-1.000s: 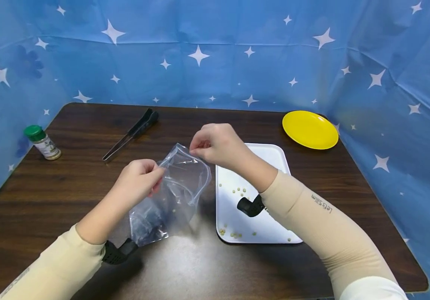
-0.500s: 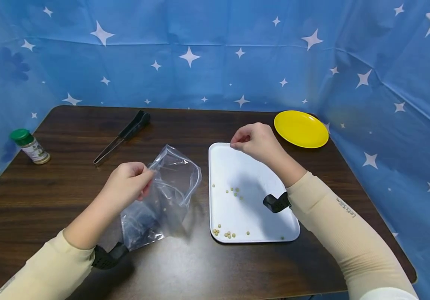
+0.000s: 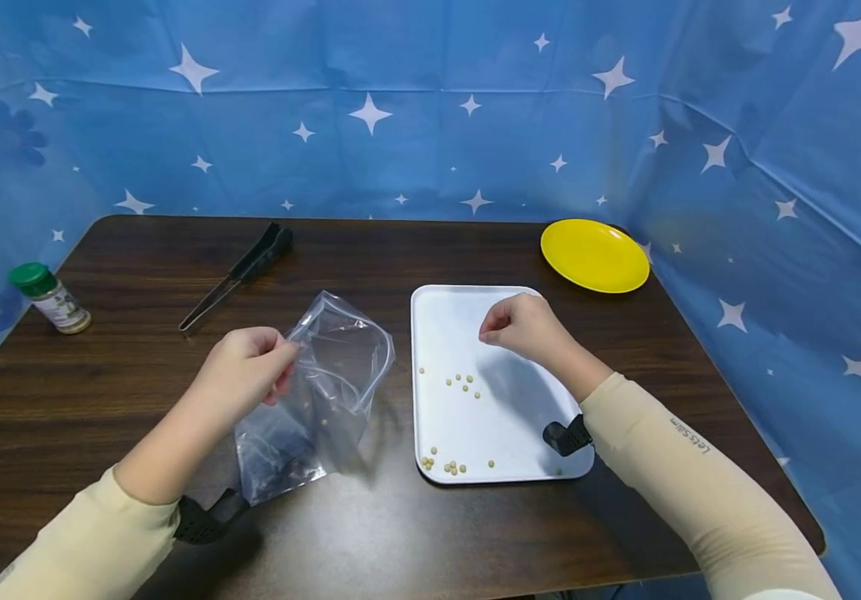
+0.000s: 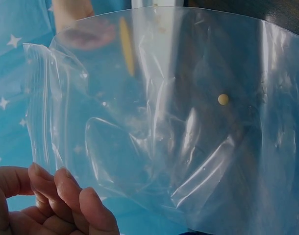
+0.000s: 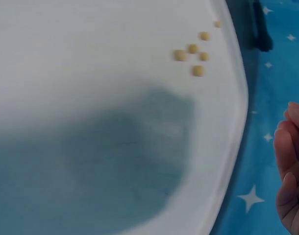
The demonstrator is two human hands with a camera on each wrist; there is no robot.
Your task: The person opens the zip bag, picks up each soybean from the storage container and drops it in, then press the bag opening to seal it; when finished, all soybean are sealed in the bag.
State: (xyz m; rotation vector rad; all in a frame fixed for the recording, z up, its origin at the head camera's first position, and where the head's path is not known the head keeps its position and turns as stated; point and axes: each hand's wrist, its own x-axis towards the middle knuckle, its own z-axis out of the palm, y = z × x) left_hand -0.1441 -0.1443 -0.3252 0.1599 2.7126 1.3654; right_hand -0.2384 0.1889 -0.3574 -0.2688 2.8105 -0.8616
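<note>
My left hand (image 3: 246,371) pinches the rim of a clear zip-top plastic bag (image 3: 340,379), which hangs tilted with its mouth toward the tray. Inside the bag, a small round pale-yellow piece (image 4: 223,99), much like a soybean, shows in the left wrist view. Over the upper right of a white tray (image 3: 445,317) hovers my right hand (image 3: 528,329), its fingers loosely curled and thumb near the index finger. No held thing shows at its fingertips (image 5: 292,110). Several more soybean-like pieces (image 3: 464,387) lie mid-tray, and others (image 3: 454,468) near its front left corner.
Black-handled tongs (image 3: 238,275) lie behind the bag. A green-capped seasoning jar (image 3: 55,300) leans at the table's left side. At the back right lies a yellow plate (image 3: 595,257). A blue starred curtain (image 3: 430,158) surrounds the dark wooden table (image 3: 370,533).
My right hand has moved away from the bag's mouth, rightward and then lower over the tray. The left hand keeps its pinch on the bag. The head view has shifted slightly right.
</note>
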